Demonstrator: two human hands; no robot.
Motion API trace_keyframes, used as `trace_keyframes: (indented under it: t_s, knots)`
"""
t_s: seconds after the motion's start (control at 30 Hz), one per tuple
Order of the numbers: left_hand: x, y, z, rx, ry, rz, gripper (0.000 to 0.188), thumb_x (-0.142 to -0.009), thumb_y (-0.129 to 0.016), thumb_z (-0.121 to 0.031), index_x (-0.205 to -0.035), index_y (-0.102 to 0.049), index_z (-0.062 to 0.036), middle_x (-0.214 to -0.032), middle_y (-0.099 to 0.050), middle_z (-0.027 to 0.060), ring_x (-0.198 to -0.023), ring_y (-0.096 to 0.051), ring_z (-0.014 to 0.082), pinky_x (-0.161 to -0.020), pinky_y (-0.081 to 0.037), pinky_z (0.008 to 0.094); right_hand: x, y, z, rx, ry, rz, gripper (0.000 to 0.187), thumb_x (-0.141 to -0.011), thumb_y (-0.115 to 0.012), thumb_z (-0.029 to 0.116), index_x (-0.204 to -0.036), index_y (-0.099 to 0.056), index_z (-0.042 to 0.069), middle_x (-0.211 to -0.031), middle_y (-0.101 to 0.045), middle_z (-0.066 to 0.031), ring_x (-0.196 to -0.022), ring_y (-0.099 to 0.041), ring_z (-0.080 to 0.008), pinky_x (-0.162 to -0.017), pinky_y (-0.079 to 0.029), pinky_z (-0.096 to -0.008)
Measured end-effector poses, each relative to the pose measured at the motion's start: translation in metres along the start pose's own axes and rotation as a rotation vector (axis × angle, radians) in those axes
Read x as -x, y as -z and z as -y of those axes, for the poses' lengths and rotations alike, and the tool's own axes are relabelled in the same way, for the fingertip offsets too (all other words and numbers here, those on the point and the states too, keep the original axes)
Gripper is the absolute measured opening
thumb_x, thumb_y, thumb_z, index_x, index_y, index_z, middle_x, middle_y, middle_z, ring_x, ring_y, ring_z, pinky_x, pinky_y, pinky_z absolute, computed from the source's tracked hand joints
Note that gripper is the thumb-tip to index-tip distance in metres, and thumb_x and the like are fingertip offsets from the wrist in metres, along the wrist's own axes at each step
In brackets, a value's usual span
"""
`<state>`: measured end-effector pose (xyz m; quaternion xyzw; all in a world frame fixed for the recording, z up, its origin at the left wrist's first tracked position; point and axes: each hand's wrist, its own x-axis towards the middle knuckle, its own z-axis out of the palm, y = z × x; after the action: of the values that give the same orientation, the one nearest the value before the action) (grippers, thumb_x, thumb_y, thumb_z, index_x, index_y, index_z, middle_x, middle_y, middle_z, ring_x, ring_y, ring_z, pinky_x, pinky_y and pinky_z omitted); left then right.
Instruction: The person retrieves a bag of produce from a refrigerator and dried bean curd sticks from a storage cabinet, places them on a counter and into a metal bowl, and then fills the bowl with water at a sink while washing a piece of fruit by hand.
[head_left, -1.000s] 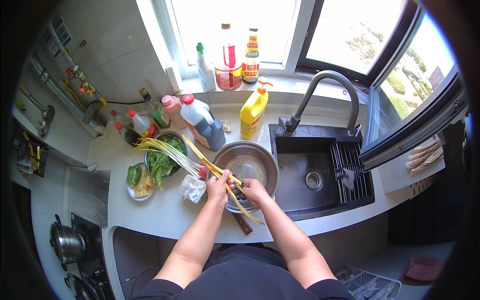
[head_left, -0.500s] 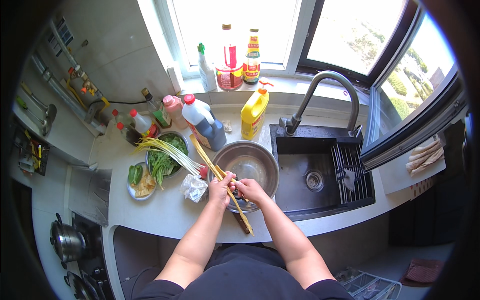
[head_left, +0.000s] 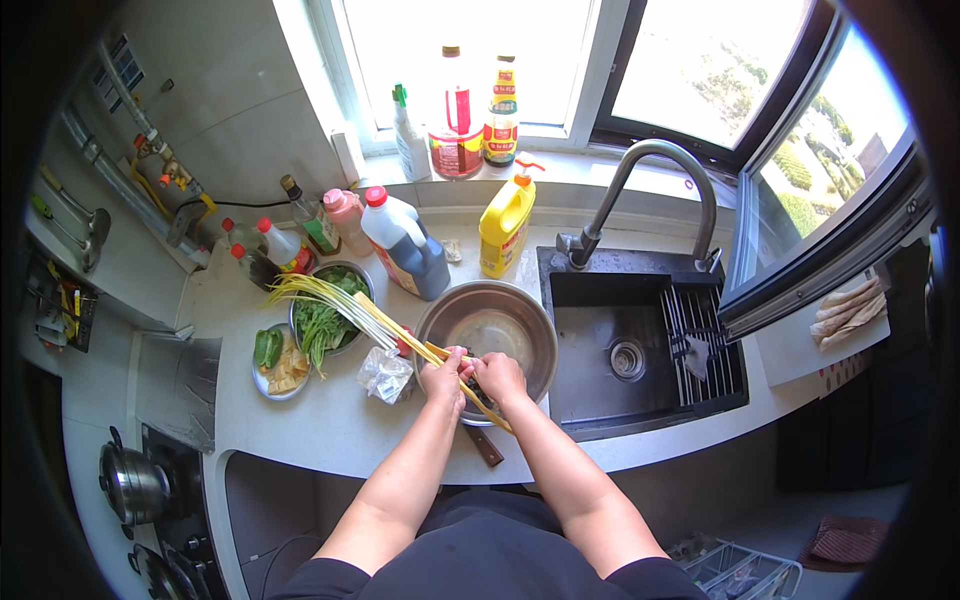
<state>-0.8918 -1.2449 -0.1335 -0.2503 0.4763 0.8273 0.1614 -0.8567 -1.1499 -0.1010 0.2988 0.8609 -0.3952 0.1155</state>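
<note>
Over the near rim of a steel basin [head_left: 535, 330], both my hands are closed on long, yellow dried bean curd sticks [head_left: 490, 413]. My left hand [head_left: 441, 382] grips them along their length. Close beside it, my right hand [head_left: 501, 378] pinches at the sticks, its fingertips partly hidden. The sticks slant from upper left to lower right, across the scallions' white ends. Some dark pieces [head_left: 484, 384] show in the basin below my hands, too covered to make out. A brown handle [head_left: 483, 446] pokes out from under the basin's near side.
Left of the basin are a crumpled plastic bag [head_left: 386, 374], a bowl of greens [head_left: 325, 330] with scallions [head_left: 345, 303] across it, and a plate [head_left: 283, 393] with green pepper. Bottles, including a yellow jug [head_left: 506, 228], line the back. At right is a black sink [head_left: 590, 400] with a faucet [head_left: 708, 205].
The bean curd sticks have tilted flatter, their upper end dropping and lower end drawing in toward my right wrist. Both hands stay close together, having shifted only slightly.
</note>
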Motion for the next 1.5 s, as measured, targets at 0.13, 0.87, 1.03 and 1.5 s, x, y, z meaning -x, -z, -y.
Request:
trace_keyframes:
  t_s: [0.13,0.87,1.03,1.5]
  knots:
    - [-0.001,0.001,-0.001,-0.009,0.035,0.034,0.02,-0.085,-0.059,-0.009,-0.102,-0.052,-0.0011,-0.08,-0.056,0.0073,-0.059,-0.059,0.0149,-0.05,-0.053,0.0235,-0.005,0.003,-0.01,-0.032,0.021,0.005,0.032,-0.084,-0.049,0.033,-0.092,-0.067,0.007,-0.091,-0.062,-0.0211,-0.089,-0.059,-0.0372,-0.081,-0.045,-0.0427]
    - [0.061,-0.019,-0.067,-1.204,-1.331,-0.087,0.057,-0.079,-0.063,-0.019,-0.128,-0.039,-0.0039,-0.135,-0.03,0.0193,-0.126,-0.026,0.0368,-0.103,-0.017,0.0502,0.016,0.05,-0.021,-0.099,0.482,0.19,0.024,-0.089,-0.046,0.024,-0.091,-0.061,0.005,-0.077,-0.062,-0.0154,-0.075,-0.06,-0.0298,-0.068,-0.046,-0.0378]
    - [0.052,-0.004,-0.068,-1.834,-1.345,0.265,0.036,-0.078,-0.062,-0.029,-0.111,-0.059,-0.0165,-0.113,-0.053,0.0102,-0.125,-0.032,0.031,-0.102,-0.008,0.062,0.02,0.058,-0.014,0.173,0.515,0.123,0.025,-0.089,-0.045,0.029,-0.086,-0.055,0.006,-0.084,-0.062,-0.0165,-0.082,-0.058,-0.0367,-0.07,-0.045,-0.0463]
    - [0.007,0.022,-0.045,-1.878,-0.989,0.401,0.018,-0.081,-0.057,-0.029,-0.079,-0.058,-0.012,-0.07,-0.054,0.0095,-0.067,-0.06,0.0299,-0.056,-0.047,0.0442,-0.007,0.011,-0.031,0.322,0.385,0.02,0.022,-0.083,-0.054,0.022,-0.099,-0.057,0.007,-0.089,-0.063,-0.015,-0.09,-0.059,-0.0335,-0.076,-0.047,-0.0427]
